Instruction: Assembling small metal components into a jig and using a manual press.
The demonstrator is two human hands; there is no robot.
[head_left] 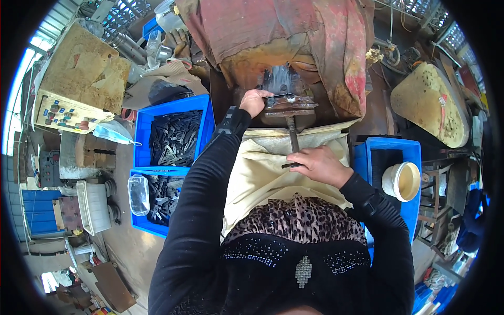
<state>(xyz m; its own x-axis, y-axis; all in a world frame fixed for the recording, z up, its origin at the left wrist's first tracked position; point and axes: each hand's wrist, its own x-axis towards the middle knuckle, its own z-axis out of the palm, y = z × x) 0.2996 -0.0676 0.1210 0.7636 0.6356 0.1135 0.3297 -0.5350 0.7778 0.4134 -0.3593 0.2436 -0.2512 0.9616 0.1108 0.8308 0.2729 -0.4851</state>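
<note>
My left hand [253,103] is closed at the left side of a rusty metal fixture [290,106]. A thin dark strip [277,95] runs from its fingertips across the top of the fixture. Below the fixture, my right hand [321,164] pinches a small dark metal piece [292,165] whose end sticks out to the left. A metal bar [292,134] comes down from the fixture to the right fingers; whether they touch it I cannot tell. Behind the fixture stands a worn grey metal block [282,79].
Two blue crates [205,128] [152,229] full of dark metal pieces stand on the left. Another blue crate [412,148], with a cream bucket [401,181], stands on the right. Red cloth [273,26] hangs over the machine; pale cloth [262,163] covers my lap. A control box [71,113] sits far left.
</note>
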